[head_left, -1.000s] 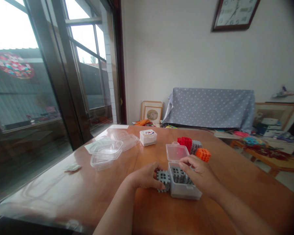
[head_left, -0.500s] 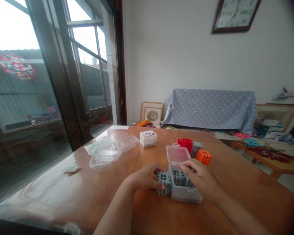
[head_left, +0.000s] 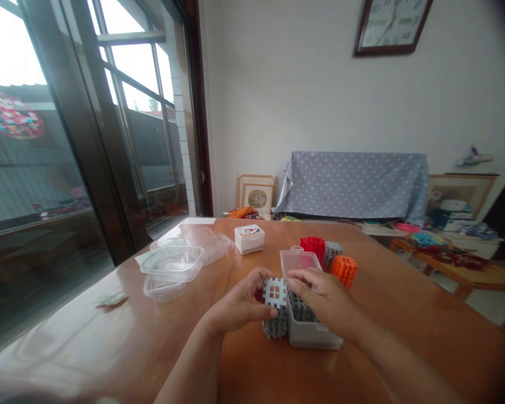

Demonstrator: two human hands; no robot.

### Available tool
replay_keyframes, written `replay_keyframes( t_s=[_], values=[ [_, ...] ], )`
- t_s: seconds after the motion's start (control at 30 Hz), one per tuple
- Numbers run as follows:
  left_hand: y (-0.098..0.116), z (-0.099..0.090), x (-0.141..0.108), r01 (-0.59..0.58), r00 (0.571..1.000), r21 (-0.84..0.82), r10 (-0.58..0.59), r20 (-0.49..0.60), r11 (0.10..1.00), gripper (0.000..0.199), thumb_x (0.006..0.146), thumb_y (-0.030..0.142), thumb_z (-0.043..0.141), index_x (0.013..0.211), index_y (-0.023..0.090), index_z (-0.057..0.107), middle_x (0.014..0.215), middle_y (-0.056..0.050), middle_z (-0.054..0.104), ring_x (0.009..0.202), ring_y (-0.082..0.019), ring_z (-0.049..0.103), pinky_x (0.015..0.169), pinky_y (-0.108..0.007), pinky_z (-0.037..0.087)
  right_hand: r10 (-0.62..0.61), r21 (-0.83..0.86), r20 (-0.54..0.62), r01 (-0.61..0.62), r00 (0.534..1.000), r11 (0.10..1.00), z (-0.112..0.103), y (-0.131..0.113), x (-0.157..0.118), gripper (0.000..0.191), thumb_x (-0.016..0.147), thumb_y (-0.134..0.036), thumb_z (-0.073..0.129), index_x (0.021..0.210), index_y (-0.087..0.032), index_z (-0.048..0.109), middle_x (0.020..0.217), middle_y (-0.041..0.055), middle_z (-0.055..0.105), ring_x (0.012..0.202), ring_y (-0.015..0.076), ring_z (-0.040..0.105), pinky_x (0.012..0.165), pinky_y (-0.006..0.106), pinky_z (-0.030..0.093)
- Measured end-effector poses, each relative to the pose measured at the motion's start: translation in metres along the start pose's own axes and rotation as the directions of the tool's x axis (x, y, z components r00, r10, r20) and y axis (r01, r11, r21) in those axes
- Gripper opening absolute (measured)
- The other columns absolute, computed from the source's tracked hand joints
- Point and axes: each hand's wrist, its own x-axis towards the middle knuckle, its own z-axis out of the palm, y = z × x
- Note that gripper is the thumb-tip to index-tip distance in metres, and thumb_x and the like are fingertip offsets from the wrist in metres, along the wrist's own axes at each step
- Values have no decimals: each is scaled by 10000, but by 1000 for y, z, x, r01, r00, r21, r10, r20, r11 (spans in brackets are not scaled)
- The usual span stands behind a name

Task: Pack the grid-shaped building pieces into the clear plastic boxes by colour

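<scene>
My left hand (head_left: 239, 303) is closed on a light grey interlocking block tile (head_left: 275, 293) with a window cut-out, its thumb on the front and its fingers behind. Just below that tile stands a stack of grey block tiles (head_left: 275, 325). Beside the stack is an open clear plastic box (head_left: 315, 335) with more dark grey tiles (head_left: 299, 306) standing inside. My right hand (head_left: 325, 292) arches over the box, fingertips and thumb drawn together near the tile's right edge. Whatever sits in that pinch is hidden. The box's lid (head_left: 297, 264) leans back, hinged open.
Behind the box are red blocks (head_left: 312, 249), grey blocks (head_left: 332, 253) and orange blocks (head_left: 345, 271). A lidded white box (head_left: 249, 240) stands farther back. Clear empty containers (head_left: 174, 264) and a crumpled pale packet (head_left: 110, 299) lie to the left on the wooden table (head_left: 235, 365).
The window tile in my left hand has risen and tilted above the grey stack. My right hand has moved left, its fingers now close to that tile. The view has shifted slightly right.
</scene>
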Motion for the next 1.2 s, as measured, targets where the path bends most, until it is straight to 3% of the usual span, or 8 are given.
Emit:
replay_keyframes(
  t_s=[0.2,0.33,0.43,0.53,0.67,1.0,1.2],
  values=[
    [-1,9,2,-19,999,-53,17,-45,998,617,738,303,836,1228,244,465,989,-27,608,876,-160,588,753,-266,438,95,203,132,-121,987,972,11,-13,6,375,955,-498,494,886,-206,720,793,-2,702,712,176,616,628,267,454],
    [1,13,3,-28,999,-42,27,-27,999,720,731,285,838,1330,257,440,1019,-42,619,901,-176,599,769,-281,445,168,263,109,-191,980,946,8,-6,5,313,920,-466,550,897,-198,709,731,-21,650,668,151,568,595,249,425],
    [1,11,5,-58,996,-26,56,-73,998,731,780,292,795,1399,243,409,963,-40,618,852,-165,590,742,-275,438,187,270,27,-187,982,945,-3,5,-2,277,916,-440,548,935,-211,702,761,-23,654,698,156,572,629,255,443],
    [-5,5,9,-59,977,50,68,-201,997,518,859,322,701,1315,198,489,888,-26,607,791,-141,557,706,-257,417,193,183,-82,-175,978,967,-13,21,-16,267,910,-433,559,983,-223,706,794,-18,668,725,167,582,656,265,448],
    [-18,-1,15,49,937,230,35,-347,972,339,879,341,645,1156,157,583,786,6,569,701,-118,506,648,-239,378,191,91,-92,-182,977,979,-15,39,-37,257,918,-421,552,1012,-245,714,849,0,694,789,195,616,704,292,463],
    [-31,-2,18,106,930,350,32,-366,931,302,881,358,615,1108,160,625,760,22,553,684,-121,509,629,-231,377,94,-290,32,-80,995,954,-10,32,-51,181,901,-340,558,894,-326,738,859,13,670,850,232,605,749,348,425],
    [-31,-4,20,110,932,370,33,-361,923,294,891,354,601,1102,150,615,738,35,528,665,-112,490,613,-228,368,34,-358,126,14,991,934,-12,21,-53,258,965,-321,482,878,-286,722,871,29,671,885,225,583,802,361,394]
  ],
)
